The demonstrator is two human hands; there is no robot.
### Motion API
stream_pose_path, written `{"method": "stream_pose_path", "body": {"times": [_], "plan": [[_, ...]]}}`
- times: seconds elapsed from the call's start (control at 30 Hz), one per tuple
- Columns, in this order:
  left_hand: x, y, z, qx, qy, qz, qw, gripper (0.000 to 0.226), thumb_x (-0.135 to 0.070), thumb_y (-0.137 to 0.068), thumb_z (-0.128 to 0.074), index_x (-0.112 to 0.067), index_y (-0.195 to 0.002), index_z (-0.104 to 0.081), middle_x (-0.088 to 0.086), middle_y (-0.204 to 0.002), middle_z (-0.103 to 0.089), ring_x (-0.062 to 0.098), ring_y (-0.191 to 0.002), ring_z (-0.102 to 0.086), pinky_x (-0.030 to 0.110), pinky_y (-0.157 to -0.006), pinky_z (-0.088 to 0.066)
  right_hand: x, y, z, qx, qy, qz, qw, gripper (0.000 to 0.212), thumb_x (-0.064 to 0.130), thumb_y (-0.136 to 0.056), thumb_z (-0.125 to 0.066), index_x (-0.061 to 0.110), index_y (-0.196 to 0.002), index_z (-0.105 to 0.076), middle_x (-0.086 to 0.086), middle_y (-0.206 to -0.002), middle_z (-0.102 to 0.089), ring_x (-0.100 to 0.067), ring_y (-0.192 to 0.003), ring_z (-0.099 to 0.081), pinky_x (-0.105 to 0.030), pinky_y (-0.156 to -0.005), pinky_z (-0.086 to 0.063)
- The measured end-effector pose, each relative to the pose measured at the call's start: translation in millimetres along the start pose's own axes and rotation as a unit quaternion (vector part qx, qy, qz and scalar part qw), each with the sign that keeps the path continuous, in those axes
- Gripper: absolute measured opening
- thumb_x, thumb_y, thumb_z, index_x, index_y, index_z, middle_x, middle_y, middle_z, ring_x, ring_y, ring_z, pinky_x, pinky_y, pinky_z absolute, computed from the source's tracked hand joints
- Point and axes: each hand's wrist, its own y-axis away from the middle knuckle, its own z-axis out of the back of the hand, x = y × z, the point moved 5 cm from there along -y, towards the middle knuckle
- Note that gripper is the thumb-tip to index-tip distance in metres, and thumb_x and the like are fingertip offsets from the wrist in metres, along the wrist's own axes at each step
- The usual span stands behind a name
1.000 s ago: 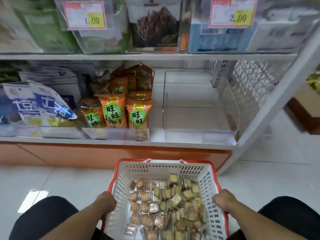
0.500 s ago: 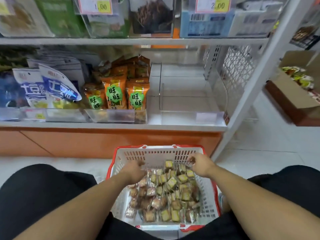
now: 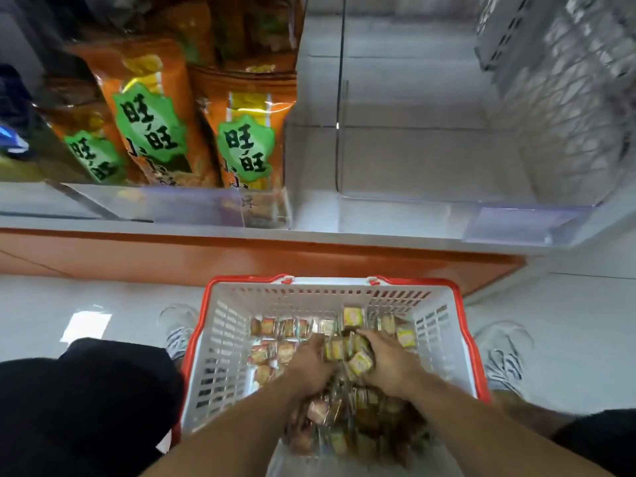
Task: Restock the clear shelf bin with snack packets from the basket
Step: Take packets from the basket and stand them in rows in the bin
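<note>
Left hand (image 3: 311, 364) and right hand (image 3: 387, 363), side by side in the white, red-rimmed basket (image 3: 220, 339) on the floor, curl together around a clump of snack packets (image 3: 344, 349). Above, the clear shelf bin (image 3: 430, 197) sits beside orange bags (image 3: 244, 132).

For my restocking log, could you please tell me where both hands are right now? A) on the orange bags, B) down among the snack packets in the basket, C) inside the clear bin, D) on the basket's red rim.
B: the left hand and right hand are both down in the basket, gathering snack packets, while the clear bin holds none.
</note>
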Motion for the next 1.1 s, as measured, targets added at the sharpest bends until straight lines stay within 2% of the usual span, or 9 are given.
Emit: {"method": "stream_pose_path", "body": {"times": [0.07,0.17,0.33,0.47,0.57,0.7,0.9,1.0,1.1], "plan": [[-4,-12,-2,0.0,0.001,-0.005,1.0,0.077,-0.021,-0.088,-0.078,-0.027,-0.154,-0.038,0.011,-0.135,-0.059,0.02,-0.088,-0.072,0.023,-0.061,-0.059,-4,-8,-3,0.009,-0.012,0.001,1.0,0.093,0.027,-0.073,-0.087,0.039,-0.147,-0.032,0.005,-0.151,-0.04,-0.021,-0.134,-0.043,-0.037,-0.105,-0.044],[-14,-25,-7,0.01,0.007,-0.015,1.0,0.068,-0.017,-0.088,-0.077,-0.027,-0.147,-0.045,0.016,-0.133,-0.062,0.031,-0.099,-0.072,0.039,-0.08,-0.063,-10,-21,-5,0.023,-0.019,0.014,0.999,0.083,0.017,-0.072,-0.087,0.038,-0.135,-0.038,0.004,-0.143,-0.041,-0.018,-0.114,-0.054,-0.036,-0.092,-0.053],[-5,-28,-17,0.048,0.119,0.022,0.991,0.046,-0.006,-0.086,-0.077,-0.02,-0.123,-0.054,0.01,-0.102,-0.071,0.019,-0.071,-0.065,0.031,-0.059,-0.053,-11,-31,-17,0.038,0.028,0.037,0.998,0.089,0.02,-0.079,-0.08,0.042,-0.147,-0.027,0.0,-0.143,-0.044,-0.021,-0.119,-0.052,-0.035,-0.097,-0.049],[-10,-14,-25,0.081,0.132,-0.052,0.987,0.036,0.015,-0.087,-0.066,-0.014,-0.108,-0.067,-0.01,-0.077,-0.074,0.001,-0.062,-0.064,0.015,-0.055,-0.047,-10,-31,-25,0.09,0.011,0.001,0.996,0.087,0.018,-0.08,-0.077,0.041,-0.15,-0.031,-0.001,-0.139,-0.043,-0.024,-0.119,-0.053,-0.033,-0.098,-0.049],[-12,-5,-20,0.046,0.14,-0.05,0.988,0.031,0.002,-0.096,-0.063,-0.013,-0.123,-0.065,0.005,-0.091,-0.068,0.009,-0.064,-0.059,0.02,-0.055,-0.049,-13,-26,-23,0.078,-0.023,-0.017,0.997,0.068,0.012,-0.081,-0.076,0.038,-0.133,-0.04,0.001,-0.118,-0.051,-0.014,-0.091,-0.057,-0.024,-0.07,-0.053],[-9,1,-14,0.051,0.144,-0.03,0.988,0.029,-0.004,-0.102,-0.054,-0.019,-0.124,-0.067,0.007,-0.07,-0.061,0.007,-0.041,-0.046,0.02,-0.041,-0.037,-14,-19,-15,0.07,-0.078,-0.031,0.994,0.06,0.002,-0.079,-0.074,0.039,-0.115,-0.043,0.005,-0.071,-0.052,-0.007,-0.052,-0.047,-0.018,-0.037,-0.032],[-19,28,4,0.071,0.316,0.035,0.946,0.023,-0.02,-0.106,-0.047,-0.019,-0.106,-0.069,0.011,-0.099,-0.078,0.027,-0.09,-0.074,0.047,-0.086,-0.062,21,7,17,0.135,-0.296,-0.02,0.945,0.065,-0.002,-0.073,-0.086,0.022,-0.124,-0.055,-0.004,-0.096,-0.073,-0.021,-0.083,-0.075,-0.038,-0.071,-0.063],[-35,49,19,0.138,0.394,0.028,0.908,0.032,-0.036,-0.104,-0.051,-0.012,-0.118,-0.068,0.016,-0.106,-0.078,0.028,-0.093,-0.077,0.037,-0.07,-0.065,52,28,45,0.2,-0.294,0.024,0.935,0.037,0.007,-0.084,-0.08,0.018,-0.115,-0.063,0.001,-0.095,-0.072,-0.016,-0.089,-0.074,-0.037,-0.078,-0.063],[-63,85,44,0.215,0.421,-0.027,0.881,0.041,-0.041,-0.097,-0.063,-0.01,-0.122,-0.073,0.017,-0.12,-0.074,0.03,-0.109,-0.073,0.036,-0.074,-0.065,89,62,85,0.225,-0.269,0.049,0.935,0.025,0.014,-0.092,-0.072,0.011,-0.115,-0.063,-0.001,-0.089,-0.07,-0.013,-0.08,-0.07,-0.032,-0.078,-0.063]]}}
